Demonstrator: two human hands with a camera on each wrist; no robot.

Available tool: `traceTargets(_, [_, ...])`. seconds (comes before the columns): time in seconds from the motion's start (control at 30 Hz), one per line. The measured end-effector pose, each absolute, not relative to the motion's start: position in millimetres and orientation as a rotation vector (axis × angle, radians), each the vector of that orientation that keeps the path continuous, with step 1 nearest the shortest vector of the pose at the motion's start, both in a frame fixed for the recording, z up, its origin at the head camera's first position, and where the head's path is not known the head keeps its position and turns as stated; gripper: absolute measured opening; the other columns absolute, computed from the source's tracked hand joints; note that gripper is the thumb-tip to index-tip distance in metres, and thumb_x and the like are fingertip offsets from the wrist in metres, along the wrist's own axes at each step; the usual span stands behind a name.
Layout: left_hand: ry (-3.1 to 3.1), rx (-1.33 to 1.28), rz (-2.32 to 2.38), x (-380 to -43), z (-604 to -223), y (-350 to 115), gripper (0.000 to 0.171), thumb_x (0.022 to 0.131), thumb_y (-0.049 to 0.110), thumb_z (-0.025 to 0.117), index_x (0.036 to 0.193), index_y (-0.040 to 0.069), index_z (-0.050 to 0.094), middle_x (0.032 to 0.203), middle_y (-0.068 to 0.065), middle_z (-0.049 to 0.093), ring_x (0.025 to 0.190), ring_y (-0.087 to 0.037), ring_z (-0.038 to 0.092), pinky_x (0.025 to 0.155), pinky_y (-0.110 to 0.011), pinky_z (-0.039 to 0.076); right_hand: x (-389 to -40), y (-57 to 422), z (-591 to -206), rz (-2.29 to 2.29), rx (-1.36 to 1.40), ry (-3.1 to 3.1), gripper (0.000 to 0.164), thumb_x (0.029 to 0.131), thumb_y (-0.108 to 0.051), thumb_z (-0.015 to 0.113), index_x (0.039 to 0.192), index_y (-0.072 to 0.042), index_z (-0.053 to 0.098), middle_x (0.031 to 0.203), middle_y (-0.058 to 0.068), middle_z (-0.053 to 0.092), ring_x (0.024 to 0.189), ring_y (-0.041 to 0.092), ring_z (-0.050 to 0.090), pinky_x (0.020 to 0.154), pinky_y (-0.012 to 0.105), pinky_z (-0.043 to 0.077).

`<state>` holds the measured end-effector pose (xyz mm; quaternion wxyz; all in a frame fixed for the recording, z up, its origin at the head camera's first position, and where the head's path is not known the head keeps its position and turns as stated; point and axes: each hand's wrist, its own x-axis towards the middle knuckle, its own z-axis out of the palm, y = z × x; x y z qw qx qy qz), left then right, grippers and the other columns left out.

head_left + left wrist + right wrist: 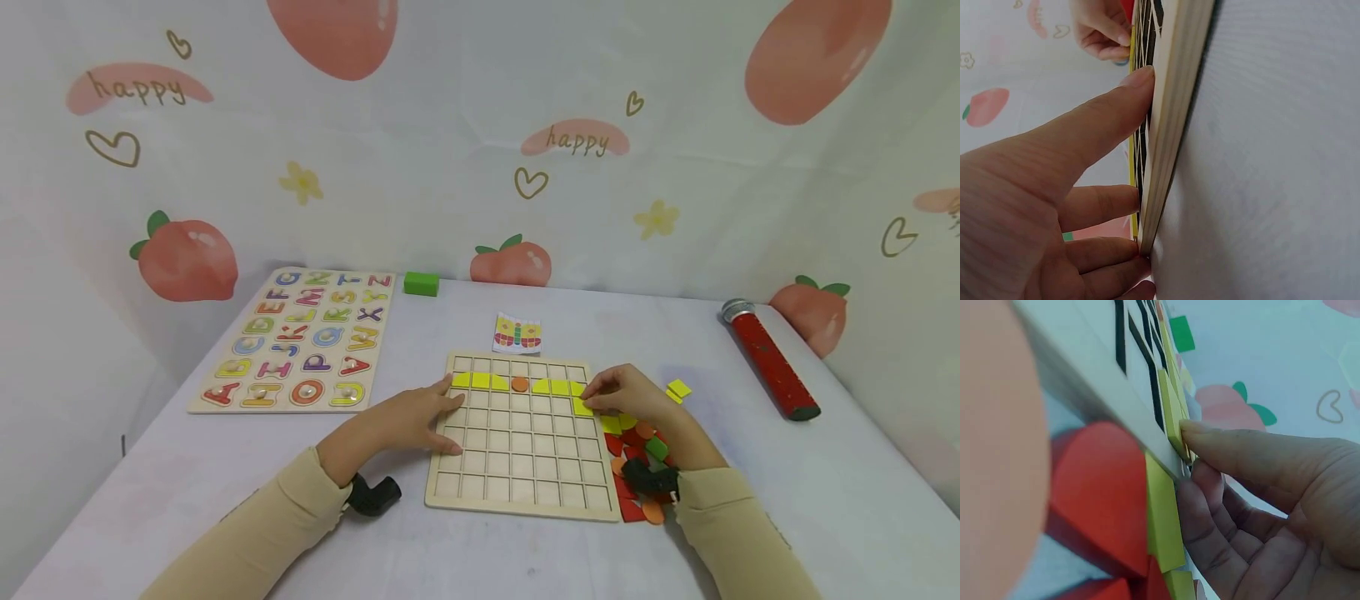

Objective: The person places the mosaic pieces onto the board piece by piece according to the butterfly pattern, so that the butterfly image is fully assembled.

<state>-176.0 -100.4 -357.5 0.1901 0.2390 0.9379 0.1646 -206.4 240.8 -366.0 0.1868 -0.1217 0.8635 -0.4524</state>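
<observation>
A wooden grid board (522,490) lies on the table. Its second row from the far edge holds yellow pieces (480,381) at left and right, with an orange disc (520,384) between them. At the board's left edge rests my left hand (408,421), fingers spread and thumb on the rim. My right hand (628,396) pinches a yellow square tile (582,407) at the right edge, one row nearer. In the right wrist view the thumb presses on this tile (1171,412), while the other fingers curl beside the board's edge.
Loose red tiles (633,510), with yellow, orange and green ones, are heaped right of the board. A butterfly pattern card (517,333) lies behind it. An alphabet puzzle (292,342) and a green block (422,284) are at back left, a red microphone (772,362) at right.
</observation>
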Motion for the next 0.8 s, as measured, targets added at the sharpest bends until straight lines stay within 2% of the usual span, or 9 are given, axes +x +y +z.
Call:
traceTargets(0.17, [2.643, 0.675, 0.456, -176, -358, -101, 0.082, 0.074, 0.050, 0.072, 0.141, 0.015, 0.042, 0.156, -0.012, 0.017, 0.141, -0.028, 0.026, 0.113, -0.043, 0.029, -204, 239, -362, -1.228, -0.315, 2.470, 0.021, 0.086, -0.010, 0.065, 0.096, 0.008, 0.065, 0.076, 0.005, 0.065, 0.064, 0.012, 0.055, 0.057, 0.024, 0.048])
traceTargets(0.43, [2.647, 0.678, 0.465, -177, -360, -102, 0.082, 0.073, 0.050, 0.073, 0.141, 0.015, 0.042, 0.156, -0.013, 0.018, 0.141, -0.028, 0.027, 0.113, -0.044, 0.029, -206, 257, -356, -1.099, -0.093, 2.566, 0.032, 0.083, -0.024, 0.070, 0.104, 0.001, 0.066, 0.092, 0.007, 0.067, 0.074, 0.015, 0.057, 0.068, 0.025, 0.052])
traceTargets(0.63, [2.641, 0.676, 0.480, -176, -360, -101, 0.082, 0.074, 0.050, 0.073, 0.141, 0.015, 0.042, 0.156, -0.012, 0.018, 0.141, -0.028, 0.027, 0.113, -0.044, 0.029, -204, 279, -355, -1.038, -0.059, 2.579, 0.037, 0.081, -0.030, 0.071, 0.106, -0.002, 0.067, 0.099, 0.008, 0.067, 0.081, 0.016, 0.060, 0.080, 0.032, 0.051])
traceTargets(0.8, [2.637, 0.674, 0.484, -176, -360, -102, 0.082, 0.074, 0.050, 0.072, 0.141, 0.015, 0.042, 0.156, -0.012, 0.018, 0.141, -0.028, 0.026, 0.113, -0.044, 0.028, -204, 292, -359, -1.009, -0.105, 2.568, 0.040, 0.080, -0.030, 0.073, 0.108, -0.002, 0.068, 0.107, 0.011, 0.067, 0.087, 0.016, 0.057, 0.079, 0.028, 0.050])
